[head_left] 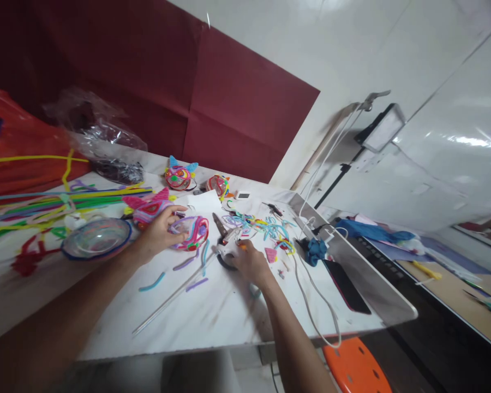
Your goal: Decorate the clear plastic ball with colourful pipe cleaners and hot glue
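Note:
My left hand (166,232) has its thumb and fingers closed on the left side of a clear plastic piece (193,232) trimmed with pink and purple pipe cleaners. To the right, my right hand (247,259) is closed near an orange-tipped tool and the black handles of scissors (227,261); what exactly it grips is blurred. The dark blades (219,225) point away from me. Cut blue and purple pieces (152,283) lie in front of the plastic piece, beside a long thin metal rod (167,307).
Two decorated masks (180,176) (218,186) stand at the back. Left are a clear bowl (98,238) and long pipe cleaners (94,199). Tangled scraps (270,226), a white cable (311,305) and a black phone (346,286) lie right. An orange stool (354,365) is below.

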`<state>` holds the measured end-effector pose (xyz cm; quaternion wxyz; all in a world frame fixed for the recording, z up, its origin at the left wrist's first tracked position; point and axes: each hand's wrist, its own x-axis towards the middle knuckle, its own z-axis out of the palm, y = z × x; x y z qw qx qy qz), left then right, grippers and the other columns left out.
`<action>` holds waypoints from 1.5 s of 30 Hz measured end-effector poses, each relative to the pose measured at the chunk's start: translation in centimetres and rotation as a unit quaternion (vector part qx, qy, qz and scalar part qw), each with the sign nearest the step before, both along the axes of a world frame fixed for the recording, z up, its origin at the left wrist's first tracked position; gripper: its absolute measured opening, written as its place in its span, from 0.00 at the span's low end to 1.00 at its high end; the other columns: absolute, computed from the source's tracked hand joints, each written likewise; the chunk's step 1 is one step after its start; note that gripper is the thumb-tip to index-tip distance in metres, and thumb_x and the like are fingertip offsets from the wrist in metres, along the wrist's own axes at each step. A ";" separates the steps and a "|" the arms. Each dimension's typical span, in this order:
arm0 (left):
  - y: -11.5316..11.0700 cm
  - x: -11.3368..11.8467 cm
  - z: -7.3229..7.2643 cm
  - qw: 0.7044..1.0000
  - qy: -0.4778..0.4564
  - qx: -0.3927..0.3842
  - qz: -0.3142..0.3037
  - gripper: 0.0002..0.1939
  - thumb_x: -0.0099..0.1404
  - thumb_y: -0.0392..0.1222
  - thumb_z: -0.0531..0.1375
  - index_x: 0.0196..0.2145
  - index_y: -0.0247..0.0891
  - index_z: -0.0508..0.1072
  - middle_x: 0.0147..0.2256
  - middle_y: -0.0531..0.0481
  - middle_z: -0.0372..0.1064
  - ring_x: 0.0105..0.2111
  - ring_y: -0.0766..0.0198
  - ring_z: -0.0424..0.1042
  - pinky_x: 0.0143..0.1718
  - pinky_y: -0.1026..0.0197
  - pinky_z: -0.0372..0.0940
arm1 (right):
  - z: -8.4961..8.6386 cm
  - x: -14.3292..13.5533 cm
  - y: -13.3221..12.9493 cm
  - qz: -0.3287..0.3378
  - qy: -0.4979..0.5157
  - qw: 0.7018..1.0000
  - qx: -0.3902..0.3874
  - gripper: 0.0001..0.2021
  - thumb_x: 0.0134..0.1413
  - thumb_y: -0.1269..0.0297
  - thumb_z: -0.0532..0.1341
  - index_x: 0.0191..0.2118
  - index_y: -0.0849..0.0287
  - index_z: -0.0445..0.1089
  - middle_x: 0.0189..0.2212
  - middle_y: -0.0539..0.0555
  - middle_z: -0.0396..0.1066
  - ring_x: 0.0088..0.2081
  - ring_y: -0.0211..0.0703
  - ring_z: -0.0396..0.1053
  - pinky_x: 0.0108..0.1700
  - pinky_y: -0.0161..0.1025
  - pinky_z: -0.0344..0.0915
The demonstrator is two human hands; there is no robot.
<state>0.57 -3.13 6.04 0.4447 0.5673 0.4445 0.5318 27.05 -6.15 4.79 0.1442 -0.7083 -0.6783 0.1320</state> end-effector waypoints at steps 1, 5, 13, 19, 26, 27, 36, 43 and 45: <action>0.0 0.0 -0.1 1.000 0.002 0.000 -0.001 0.36 0.43 0.40 0.69 0.51 0.38 0.65 0.35 0.54 0.71 0.33 0.64 0.69 0.34 0.63 0.64 | 0.4 -0.2 0.0 0.001 -0.021 1.000 -0.007 0.23 0.56 0.59 0.63 0.56 0.56 0.64 0.43 0.61 0.77 0.43 0.55 0.76 0.43 0.43 0.65; -0.1 -0.1 0.0 1.000 0.004 -0.006 -0.010 0.35 0.44 0.42 0.68 0.51 0.39 0.64 0.35 0.55 0.68 0.30 0.65 0.68 0.32 0.64 0.62 | 1.3 -2.1 0.1 0.000 -0.089 0.996 -0.011 0.23 0.51 0.70 0.64 0.54 0.62 0.66 0.51 0.69 0.71 0.48 0.63 0.74 0.46 0.49 0.64; -0.2 -0.3 -0.1 1.000 0.015 0.008 -0.003 0.35 0.45 0.42 0.68 0.51 0.40 0.63 0.36 0.54 0.66 0.31 0.66 0.67 0.31 0.64 0.61 | 2.4 -1.5 0.6 -0.030 -0.013 0.999 0.040 0.17 0.52 0.73 0.58 0.50 0.60 0.68 0.46 0.67 0.71 0.44 0.60 0.74 0.45 0.51 0.63; -0.4 -0.3 -0.3 1.000 0.020 0.017 0.002 0.33 0.47 0.41 0.66 0.51 0.41 0.62 0.37 0.53 0.67 0.31 0.64 0.69 0.31 0.62 0.64 | 3.8 3.4 2.1 -0.046 0.229 0.969 0.086 0.06 0.44 0.67 0.55 0.32 0.53 0.63 0.21 0.49 0.62 0.24 0.44 0.63 0.26 0.39 0.57; -0.8 0.4 -0.3 0.997 0.041 0.056 0.040 0.32 0.45 0.37 0.66 0.49 0.42 0.65 0.42 0.47 0.69 0.45 0.53 0.71 0.39 0.57 0.67 | 3.7 3.0 -0.5 0.011 0.473 0.878 0.077 0.16 0.39 0.58 0.56 0.38 0.54 0.68 0.23 0.51 0.65 0.22 0.41 0.58 0.22 0.38 0.51; -0.8 0.5 -0.4 0.995 0.052 0.071 0.049 0.32 0.45 0.37 0.66 0.49 0.42 0.65 0.44 0.46 0.69 0.47 0.52 0.71 0.41 0.56 0.67 | 3.5 2.6 -1.0 0.034 0.521 0.851 0.056 0.18 0.38 0.59 0.57 0.39 0.55 0.70 0.22 0.51 0.65 0.22 0.41 0.58 0.22 0.38 0.50; -0.8 0.9 -1.2 0.976 0.151 0.132 0.086 0.31 0.50 0.37 0.63 0.53 0.43 0.63 0.50 0.43 0.69 0.47 0.52 0.73 0.46 0.53 0.69 | 1.2 0.1 -2.3 0.155 0.563 0.809 -0.056 0.18 0.41 0.63 0.61 0.41 0.54 0.79 0.21 0.50 0.70 0.21 0.40 0.57 0.25 0.38 0.51; -1.1 1.0 -1.0 0.967 0.200 0.127 0.097 0.31 0.51 0.39 0.64 0.53 0.42 0.62 0.47 0.43 0.72 0.48 0.49 0.74 0.46 0.52 0.68 | 0.9 -0.5 -2.8 0.160 0.534 0.828 -0.063 0.17 0.40 0.63 0.60 0.40 0.51 0.79 0.21 0.49 0.70 0.22 0.40 0.58 0.25 0.38 0.54; -1.2 1.0 -0.9 0.968 0.197 0.125 0.098 0.31 0.50 0.38 0.64 0.53 0.43 0.63 0.44 0.44 0.72 0.46 0.50 0.74 0.45 0.53 0.69 | 0.9 -0.5 -2.8 0.158 0.536 0.827 -0.062 0.17 0.40 0.63 0.61 0.40 0.52 0.79 0.21 0.49 0.70 0.21 0.39 0.58 0.25 0.38 0.54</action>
